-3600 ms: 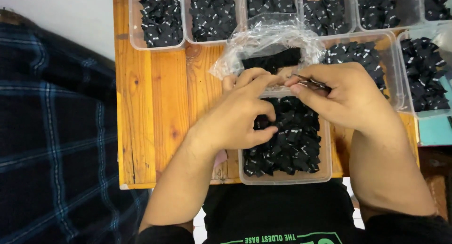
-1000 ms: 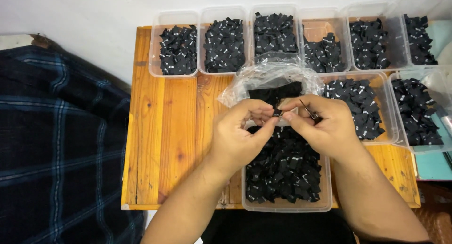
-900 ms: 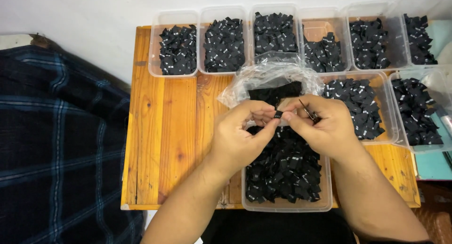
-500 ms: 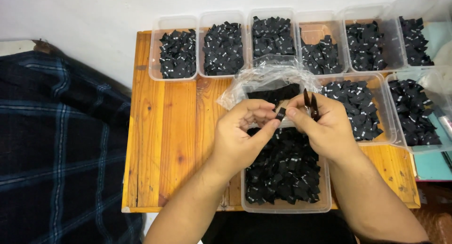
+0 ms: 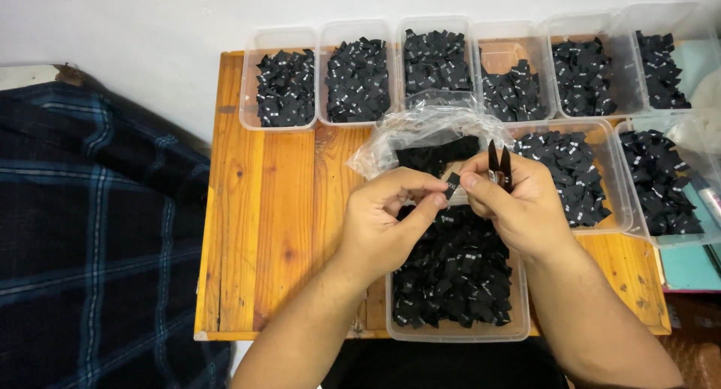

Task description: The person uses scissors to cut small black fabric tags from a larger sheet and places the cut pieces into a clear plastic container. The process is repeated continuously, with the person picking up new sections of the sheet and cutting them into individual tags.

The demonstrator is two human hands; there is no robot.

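My left hand (image 5: 390,220) and my right hand (image 5: 518,205) meet over a clear plastic tub (image 5: 451,330) full of small black fabric labels (image 5: 454,272). Between the fingertips of both hands sits one small black label (image 5: 453,185). My right hand also grips a small pair of black snips (image 5: 499,164), blades pointing up. A crumpled clear plastic bag (image 5: 420,130) with black labels inside lies just beyond my hands.
A wooden table (image 5: 263,224) carries a back row of several clear tubs (image 5: 276,43) of black labels, and two more tubs (image 5: 601,171) at the right. A dark blue plaid cloth (image 5: 90,231) lies left of the table. A white wall is behind.
The view has pulled back and the hands have lifted slightly. The snips have swung from lying sideways to pointing upright in my right hand, and the label is pinched between both hands.
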